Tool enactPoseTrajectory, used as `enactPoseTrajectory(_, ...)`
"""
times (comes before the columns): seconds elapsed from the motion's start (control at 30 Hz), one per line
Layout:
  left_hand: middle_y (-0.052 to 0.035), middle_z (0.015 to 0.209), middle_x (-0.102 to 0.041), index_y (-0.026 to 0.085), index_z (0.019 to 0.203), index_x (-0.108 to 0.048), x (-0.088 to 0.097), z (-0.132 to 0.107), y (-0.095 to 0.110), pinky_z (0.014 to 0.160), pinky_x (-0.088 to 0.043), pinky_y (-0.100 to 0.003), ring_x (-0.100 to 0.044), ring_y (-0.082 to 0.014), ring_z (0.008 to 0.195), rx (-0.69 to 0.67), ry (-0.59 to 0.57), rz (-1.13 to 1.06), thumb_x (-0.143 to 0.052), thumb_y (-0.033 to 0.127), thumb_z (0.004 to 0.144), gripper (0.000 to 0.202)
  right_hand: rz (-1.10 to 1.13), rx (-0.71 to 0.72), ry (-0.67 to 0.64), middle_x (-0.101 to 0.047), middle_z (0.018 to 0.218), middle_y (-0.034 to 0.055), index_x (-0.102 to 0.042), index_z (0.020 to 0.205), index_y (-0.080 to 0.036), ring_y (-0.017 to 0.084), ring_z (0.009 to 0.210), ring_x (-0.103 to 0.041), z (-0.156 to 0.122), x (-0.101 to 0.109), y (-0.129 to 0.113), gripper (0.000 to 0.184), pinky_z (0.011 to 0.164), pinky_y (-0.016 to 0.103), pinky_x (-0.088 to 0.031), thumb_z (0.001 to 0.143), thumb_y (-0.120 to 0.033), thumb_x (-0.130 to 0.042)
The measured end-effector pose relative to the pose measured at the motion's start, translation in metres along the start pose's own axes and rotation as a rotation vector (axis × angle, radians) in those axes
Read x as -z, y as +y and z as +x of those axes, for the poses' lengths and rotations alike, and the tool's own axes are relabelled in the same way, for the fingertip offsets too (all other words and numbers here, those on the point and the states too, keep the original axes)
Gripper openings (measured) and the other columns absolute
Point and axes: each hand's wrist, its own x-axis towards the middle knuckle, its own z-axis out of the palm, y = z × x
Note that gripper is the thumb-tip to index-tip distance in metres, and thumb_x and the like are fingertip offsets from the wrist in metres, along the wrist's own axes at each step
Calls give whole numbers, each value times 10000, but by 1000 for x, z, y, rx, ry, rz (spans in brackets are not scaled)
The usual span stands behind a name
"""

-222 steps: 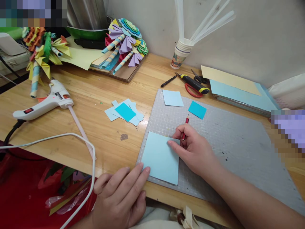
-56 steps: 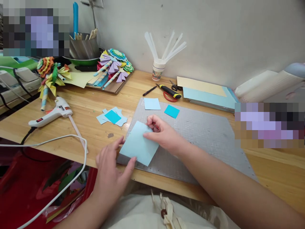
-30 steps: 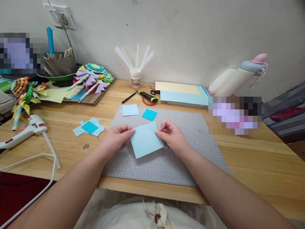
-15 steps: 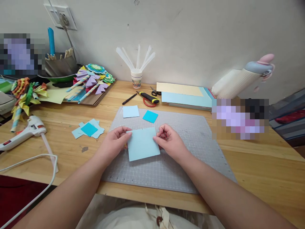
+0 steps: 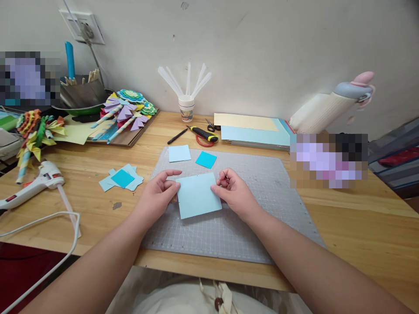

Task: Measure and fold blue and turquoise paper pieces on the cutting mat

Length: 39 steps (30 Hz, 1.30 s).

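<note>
left hand point(image 5: 157, 192), right hand point(image 5: 236, 191): fingers pinching left and right edges of pale blue sheet point(image 5: 199, 196) above grey mat point(image 5: 258, 226); bright blue card point(image 5: 206, 159) at far side.

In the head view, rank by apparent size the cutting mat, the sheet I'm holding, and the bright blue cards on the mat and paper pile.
Cutting mat
Held sheet
Mat card and pile card: too alike to rank

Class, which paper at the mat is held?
The large pale-blue sheet, between left hand and right hand; the smaller pale card and turquoise card lie flat, untouched.
</note>
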Motion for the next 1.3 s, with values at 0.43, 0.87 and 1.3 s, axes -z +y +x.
enactPoseTrajectory(0.43,41,702,-559,208,1152,-563,-1,-2,-4,605,-388,-241,-512,-120,639,-83,8,70,-667,369,763,434,28,92,5,-405,723,-61,-405,810,-237,108,618,-394,2,2,0,313,574,246,-312,684,-268,-691)
enactPoseTrajectory(0.87,70,594,-415,195,1145,-580,-2,-7,-3,519,-346,-224,-421,-101,542,-88,-80,181,-580,379,812,380,22,33,-45,-544,833,-38,-351,846,-259,119,621,-472,-1,3,-2,353,516,248,-368,741,-360,-673)
enactPoseTrajectory(1.3,-9,930,-623,269,1010,-611,20,-56,-24,770,-419,-307,-553,-182,848,-301,487,414,-557,247,849,171,-222,-49,-146,-507,697,-43,-411,749,-237,118,591,-420,-16,-12,3,225,524,245,-349,739,-220,-635)
